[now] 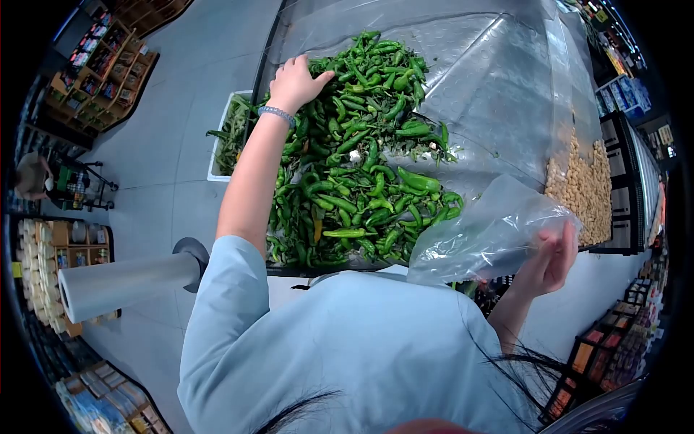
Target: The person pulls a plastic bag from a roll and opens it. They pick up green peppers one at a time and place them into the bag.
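Observation:
A heap of green chili peppers (354,195), with some leafy bits among them, covers the near left part of a metal-looking display stand. My left hand (298,83) reaches over the far left edge of this heap, thumb spread from the fingers and nothing held in it. A beaded bracelet (277,116) circles that wrist. At the right, the fingers of my right hand (553,257) are closed on a transparent plastic bag (470,231). The bag hangs partly unfolded over the heap's near right corner, and no peppers show inside it.
Peanuts (582,188) lie in a pile at the stand's right end. A white foam box (230,137) with greens sits against its left side. Near my left elbow is a roll of plastic bags (130,282). Store shelves (101,72) and a shopping cart (83,181) stand farther left.

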Demonstrator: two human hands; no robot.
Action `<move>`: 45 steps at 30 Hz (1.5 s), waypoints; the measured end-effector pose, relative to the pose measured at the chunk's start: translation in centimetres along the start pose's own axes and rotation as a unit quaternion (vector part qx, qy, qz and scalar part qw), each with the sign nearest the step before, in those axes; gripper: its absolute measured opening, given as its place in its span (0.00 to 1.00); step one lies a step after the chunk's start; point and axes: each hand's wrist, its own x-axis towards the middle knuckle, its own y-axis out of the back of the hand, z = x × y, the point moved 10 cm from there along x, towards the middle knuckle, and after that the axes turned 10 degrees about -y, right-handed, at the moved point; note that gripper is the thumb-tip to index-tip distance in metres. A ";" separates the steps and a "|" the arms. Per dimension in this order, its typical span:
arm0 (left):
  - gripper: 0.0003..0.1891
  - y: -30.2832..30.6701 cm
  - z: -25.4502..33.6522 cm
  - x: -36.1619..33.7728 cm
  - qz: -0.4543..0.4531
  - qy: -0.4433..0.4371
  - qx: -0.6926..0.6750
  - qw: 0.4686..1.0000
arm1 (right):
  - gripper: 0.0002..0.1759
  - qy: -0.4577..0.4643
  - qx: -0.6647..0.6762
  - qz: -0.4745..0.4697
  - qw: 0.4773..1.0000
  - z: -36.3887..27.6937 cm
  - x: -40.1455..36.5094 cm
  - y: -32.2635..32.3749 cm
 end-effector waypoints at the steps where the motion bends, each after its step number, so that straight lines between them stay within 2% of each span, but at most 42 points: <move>1: 0.43 -2.1 -1.5 0.0 -0.076 0.043 0.031 0.996 | 0.15 -0.012 -0.006 -0.002 1.000 0.3 -0.1 -0.2; 2: 0.50 -4.9 -2.2 -0.1 -0.152 0.051 -0.019 0.987 | 0.15 -0.025 0.000 0.000 1.000 0.5 -0.1 -0.4; 3: 0.51 -5.9 -2.5 -0.5 -0.118 0.052 -0.029 0.991 | 0.15 -0.037 0.006 0.003 0.999 0.7 -0.1 -0.6; 10: 0.55 -4.2 0.9 -3.5 -0.098 0.000 -0.098 0.990 | 0.16 -0.049 -0.009 -0.026 0.998 1.8 -0.3 -1.7; 13: 0.54 -4.1 3.0 -5.1 -0.061 -0.032 -0.212 0.975 | 0.16 -0.050 0.011 0.002 0.999 0.9 0.1 -2.6; 15: 0.53 -2.3 6.0 -7.3 -0.086 -0.040 -0.165 0.982 | 0.17 -0.065 -0.013 -0.029 0.997 2.0 0.0 -2.7; 17: 0.53 -2.0 8.1 -8.7 -0.060 -0.085 -0.069 0.992 | 0.18 -0.070 -0.022 -0.044 0.996 2.3 0.0 -2.7; 21: 0.51 -1.4 11.8 -11.2 0.046 -0.145 -0.015 0.988 | 0.20 -0.058 -0.032 -0.036 0.997 2.3 0.1 -2.6; 27: 0.51 -0.4 13.7 -14.1 -0.006 -0.182 -0.072 0.981 | 0.19 -0.075 -0.025 -0.033 0.996 2.4 0.1 -2.2; 29: 0.50 1.0 13.4 -14.5 0.026 -0.188 -0.140 0.972 | 0.19 -0.079 -0.021 -0.035 0.996 2.6 0.1 -2.0; 31: 0.46 3.2 10.2 -13.7 0.128 -0.163 -0.170 0.963 | 0.20 -0.076 -0.034 -0.028 0.996 2.2 0.1 -1.9; 33: 0.28 5.0 4.4 -12.3 0.251 -0.081 -0.179 0.948 | 0.19 -0.088 -0.027 -0.029 0.995 2.6 0.0 -1.6; 34: 0.22 4.6 1.1 -11.2 0.259 -0.039 -0.152 0.953 | 0.19 -0.093 -0.025 -0.028 0.995 2.7 0.0 -1.5; 36: 0.18 1.7 -4.5 -9.3 0.152 0.056 -0.088 0.983 | 0.19 -0.049 -0.071 -0.026 0.996 2.1 -0.1 -1.4; 37: 0.18 2.0 -5.0 -8.7 0.146 0.044 -0.088 0.984 | 0.19 -0.026 -0.094 -0.025 0.995 1.7 0.0 -1.5; 39: 0.20 2.2 -3.3 -7.5 0.133 -0.070 0.020 0.988 | 0.19 -0.034 -0.087 -0.020 0.995 1.5 0.0 -1.7; 40: 0.21 2.8 -1.2 -7.0 0.154 -0.152 0.108 0.970 | 0.19 -0.038 -0.083 -0.018 0.996 1.4 0.0 -1.8; 43: 0.18 -0.3 -0.3 -5.0 -0.031 -0.187 0.163 0.968 | 0.19 -0.062 -0.060 -0.024 0.996 1.9 -0.1 -2.0; 45: 0.14 0.4 0.2 -4.8 -0.006 -0.206 0.153 0.967 | 0.19 -0.062 -0.064 -0.031 0.996 2.3 -0.3 -2.0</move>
